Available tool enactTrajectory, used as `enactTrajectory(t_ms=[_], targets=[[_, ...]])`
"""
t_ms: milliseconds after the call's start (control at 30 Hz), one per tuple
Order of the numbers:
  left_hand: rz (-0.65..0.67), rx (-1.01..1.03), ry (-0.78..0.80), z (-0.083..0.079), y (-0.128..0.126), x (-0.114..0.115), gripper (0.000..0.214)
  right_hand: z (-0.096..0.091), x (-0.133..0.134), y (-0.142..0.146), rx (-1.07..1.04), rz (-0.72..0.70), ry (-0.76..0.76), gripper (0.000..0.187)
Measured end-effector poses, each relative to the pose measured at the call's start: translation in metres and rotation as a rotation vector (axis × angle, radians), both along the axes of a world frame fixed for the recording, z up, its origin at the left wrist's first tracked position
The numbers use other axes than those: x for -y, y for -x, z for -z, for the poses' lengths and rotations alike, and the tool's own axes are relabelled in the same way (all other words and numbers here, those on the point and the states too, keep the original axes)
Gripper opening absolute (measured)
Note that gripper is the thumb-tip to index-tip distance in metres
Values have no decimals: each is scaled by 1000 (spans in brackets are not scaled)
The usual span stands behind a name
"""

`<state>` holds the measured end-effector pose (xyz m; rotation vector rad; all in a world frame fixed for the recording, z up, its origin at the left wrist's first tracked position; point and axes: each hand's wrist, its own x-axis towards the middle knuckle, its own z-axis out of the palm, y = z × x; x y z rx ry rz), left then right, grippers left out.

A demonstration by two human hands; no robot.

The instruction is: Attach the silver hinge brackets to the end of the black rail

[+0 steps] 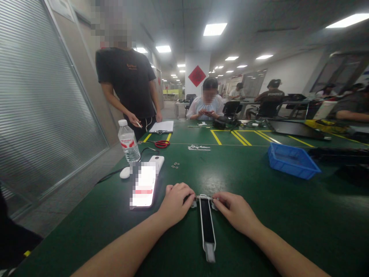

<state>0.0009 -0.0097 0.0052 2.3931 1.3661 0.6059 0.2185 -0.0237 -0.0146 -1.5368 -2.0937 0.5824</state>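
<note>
A long black part with a white rim [207, 225] lies on the green table [259, 200], pointing toward me. A thin metal pin [205, 198] crosses its far end. My left hand [176, 203] is closed, its fingers pinching the left end of the pin. My right hand [235, 209] is closed too, pinching the pin's right end. Both forearms rest on the table on either side of the part.
A lit phone [144, 185], a white mouse [125, 172] and a water bottle [128, 141] stand at left. Small washers [175, 165], red scissors [162, 144] and a blue tray [292, 160] lie farther out. A person in black [129, 82] stands at the table's far left; others sit beyond.
</note>
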Motion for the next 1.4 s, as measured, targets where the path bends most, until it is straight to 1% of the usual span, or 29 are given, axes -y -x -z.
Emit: enactTrajectory(t_ms=[233, 433, 567, 833, 1067, 1233, 1400], targets=[[0, -5, -9, 5, -7, -5, 9, 5, -6, -8, -2, -4, -8, 22], [-11, 9, -17, 4, -7, -4, 10, 4, -6, -8, 8, -1, -11, 21], [-8, -3, -6, 3, -7, -4, 16, 4, -5, -7, 11, 4, -9, 22], [3, 3, -1, 4, -7, -4, 9, 4, -4, -7, 14, 2, -4, 22], [5, 9, 5, -1, -5, -2, 9, -1, -2, -4, 6, -4, -4, 21], [1, 3, -17, 0, -3, 0, 15, -1, 0, -2, -5, -4, -2, 21], [-3, -4, -16, 0, -1, 0, 13, -1, 0, 0, 5, -2, -5, 22]])
